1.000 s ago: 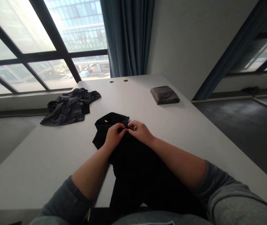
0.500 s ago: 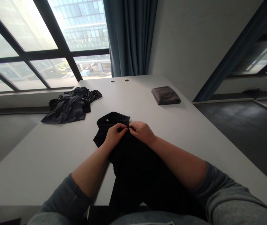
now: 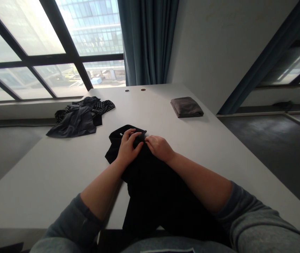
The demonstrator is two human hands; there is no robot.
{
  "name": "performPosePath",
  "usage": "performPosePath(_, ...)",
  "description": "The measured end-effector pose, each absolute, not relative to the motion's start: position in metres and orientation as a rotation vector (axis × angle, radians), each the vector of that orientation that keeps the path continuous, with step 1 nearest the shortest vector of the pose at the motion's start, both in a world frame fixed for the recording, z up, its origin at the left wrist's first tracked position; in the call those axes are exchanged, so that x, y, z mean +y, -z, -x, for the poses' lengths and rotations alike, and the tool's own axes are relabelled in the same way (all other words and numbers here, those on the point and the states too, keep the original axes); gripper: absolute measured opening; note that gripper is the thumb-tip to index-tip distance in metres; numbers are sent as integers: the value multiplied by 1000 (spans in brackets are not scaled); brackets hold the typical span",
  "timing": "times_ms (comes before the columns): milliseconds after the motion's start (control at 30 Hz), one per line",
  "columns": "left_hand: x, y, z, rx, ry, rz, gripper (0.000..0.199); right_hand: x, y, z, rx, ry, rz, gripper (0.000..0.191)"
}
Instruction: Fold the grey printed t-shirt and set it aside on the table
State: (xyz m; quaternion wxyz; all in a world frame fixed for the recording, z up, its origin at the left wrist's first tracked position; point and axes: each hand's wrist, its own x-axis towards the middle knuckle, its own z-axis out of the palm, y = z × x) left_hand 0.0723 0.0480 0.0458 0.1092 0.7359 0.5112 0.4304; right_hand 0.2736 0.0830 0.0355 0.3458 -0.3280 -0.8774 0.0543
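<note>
A black garment (image 3: pixel 150 186) lies from the middle of the table down to my body; its exact kind is hard to tell. At its far end is an opening with a raised band and a small white tag (image 3: pixel 121 134) inside. My left hand (image 3: pixel 129 149) rests over this opening, thumb and fingers apart, touching the cloth. Just to its right, my right hand (image 3: pixel 160 147) pinches the garment's edge between thumb and fingers. The pinched bit itself is hidden by the fingertips.
A folded grey-brown cloth (image 3: pixel 187 107) lies at the back right of the white table (image 3: pixel 47 175). Rumpled dark clothes (image 3: pixel 78 117), one striped, are heaped at the back left. Two round holes mark the far edge, before a blue curtain (image 3: pixel 148 42).
My left hand has loosened its pinch; its fingers have lifted and spread over the garment's opening. My right hand keeps its pinch in nearly the same place.
</note>
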Motion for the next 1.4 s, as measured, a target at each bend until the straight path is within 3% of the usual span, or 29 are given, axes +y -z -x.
performPosePath(233, 53, -44, -68, 1372, -994, -2212, 19, 83, -38, -274, -2346, -60, 816, 22)
performPosePath(467, 51, -36, -77, 1432, -1202, -1931, 9, 74, -46, -269, -2188, -148, 793, 24)
performPosePath(633, 53, -32, -75, 1467, -1268, -1849, 11, 67, -48, -267, -2094, -270, 740, 28)
performPosePath(1000, 48, -36, -76, 1457, -1271, -1905, 12, 68, -54, -270, -1980, -446, 739, 17)
performPosePath(1300, 48, -42, -72, 1453, -1248, -1887, 17, 71, -49, -267, -2112, -308, 731, 37)
performPosePath(1400, 47, -40, -73, 1435, -1233, -1877, 17, 72, -47, -269, -2084, -359, 736, 33)
